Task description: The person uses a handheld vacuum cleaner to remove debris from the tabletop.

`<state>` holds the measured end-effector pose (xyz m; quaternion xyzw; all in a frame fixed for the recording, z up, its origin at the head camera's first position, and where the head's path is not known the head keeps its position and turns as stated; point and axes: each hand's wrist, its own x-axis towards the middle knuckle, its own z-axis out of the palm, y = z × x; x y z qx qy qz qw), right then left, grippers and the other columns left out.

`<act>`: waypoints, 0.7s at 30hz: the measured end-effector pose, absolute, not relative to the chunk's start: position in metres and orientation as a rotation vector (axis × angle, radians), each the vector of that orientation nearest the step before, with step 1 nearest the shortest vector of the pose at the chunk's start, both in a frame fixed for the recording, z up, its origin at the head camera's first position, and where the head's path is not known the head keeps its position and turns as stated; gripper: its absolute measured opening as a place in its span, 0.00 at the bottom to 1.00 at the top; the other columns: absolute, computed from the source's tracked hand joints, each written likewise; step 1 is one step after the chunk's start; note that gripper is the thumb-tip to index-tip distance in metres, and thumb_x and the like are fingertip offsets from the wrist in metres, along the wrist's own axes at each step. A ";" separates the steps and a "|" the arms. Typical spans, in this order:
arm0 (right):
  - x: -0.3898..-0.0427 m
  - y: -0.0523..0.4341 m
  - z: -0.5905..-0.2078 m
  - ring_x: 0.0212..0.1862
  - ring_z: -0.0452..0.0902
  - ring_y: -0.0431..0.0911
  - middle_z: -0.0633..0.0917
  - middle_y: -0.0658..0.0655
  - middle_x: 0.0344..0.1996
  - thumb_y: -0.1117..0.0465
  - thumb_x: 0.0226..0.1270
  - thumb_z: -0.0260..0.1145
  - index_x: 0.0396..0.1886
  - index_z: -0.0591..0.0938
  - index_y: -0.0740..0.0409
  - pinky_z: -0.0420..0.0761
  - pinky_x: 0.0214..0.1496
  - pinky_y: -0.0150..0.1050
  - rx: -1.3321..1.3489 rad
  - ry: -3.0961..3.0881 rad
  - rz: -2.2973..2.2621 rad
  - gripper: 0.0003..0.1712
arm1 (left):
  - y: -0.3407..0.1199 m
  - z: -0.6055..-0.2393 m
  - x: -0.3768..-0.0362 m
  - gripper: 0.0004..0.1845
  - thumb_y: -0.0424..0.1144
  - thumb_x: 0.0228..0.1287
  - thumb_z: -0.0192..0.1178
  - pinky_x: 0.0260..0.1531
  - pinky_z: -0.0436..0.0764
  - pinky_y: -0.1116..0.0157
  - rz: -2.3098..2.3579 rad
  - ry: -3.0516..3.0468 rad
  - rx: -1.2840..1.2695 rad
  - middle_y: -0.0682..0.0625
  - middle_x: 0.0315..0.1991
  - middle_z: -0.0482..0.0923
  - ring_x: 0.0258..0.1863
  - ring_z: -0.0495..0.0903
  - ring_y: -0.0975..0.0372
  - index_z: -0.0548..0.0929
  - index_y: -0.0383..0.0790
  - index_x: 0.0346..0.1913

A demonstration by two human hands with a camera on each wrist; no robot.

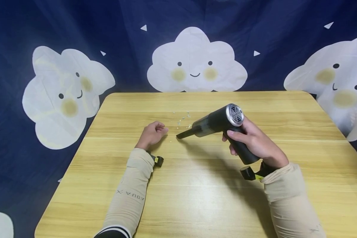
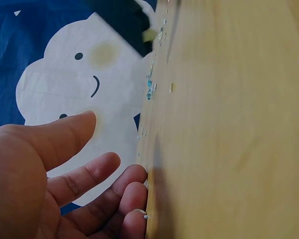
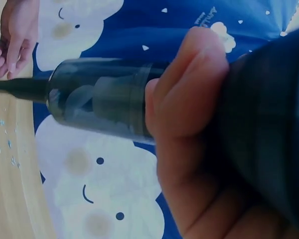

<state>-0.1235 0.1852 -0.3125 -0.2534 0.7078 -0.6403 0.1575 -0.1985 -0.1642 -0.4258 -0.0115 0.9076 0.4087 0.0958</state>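
My right hand [image 1: 257, 140] grips the handle of a black handheld vacuum cleaner [image 1: 217, 120] with a clear dust cup and a narrow nozzle. Its nozzle tip points down and left, close over the wooden table. Small pale and bluish scraps [image 1: 184, 120] lie scattered just beyond the nozzle, and show larger in the left wrist view as bits [image 2: 149, 89] on the wood. Left of the nozzle, my left hand [image 1: 152, 134] rests at the table with loosely bent fingers and nothing in them. In the right wrist view, fingers [image 3: 184, 94] wrap the vacuum's body behind the cup.
The light wooden table [image 1: 181, 198] has rounded corners and a far edge against a dark blue curtain [image 1: 125, 39] printed with smiling clouds. A black wrist camera [image 1: 158, 161] sits at the left wrist, another camera [image 1: 248, 173] at the right. Beige sleeves cover both forearms.
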 end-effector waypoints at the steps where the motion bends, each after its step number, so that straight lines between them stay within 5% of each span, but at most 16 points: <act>1: -0.124 0.185 -0.313 0.19 0.74 0.57 0.74 0.75 0.35 0.66 0.76 0.52 0.67 0.61 0.59 0.80 0.23 0.47 -0.744 2.018 -1.834 0.23 | -0.165 -0.426 -0.199 0.22 0.50 0.70 0.57 0.55 0.73 0.56 1.210 2.691 -0.033 0.46 0.51 0.78 0.51 0.75 0.54 0.76 0.38 0.57; 21: -0.127 0.179 -0.318 0.19 0.75 0.56 0.74 0.75 0.36 0.67 0.76 0.51 0.68 0.59 0.61 0.80 0.23 0.47 -0.807 1.994 -1.801 0.25 | -0.165 -0.427 -0.200 0.21 0.50 0.69 0.58 0.54 0.73 0.57 1.221 2.691 -0.044 0.46 0.50 0.78 0.51 0.75 0.54 0.76 0.38 0.56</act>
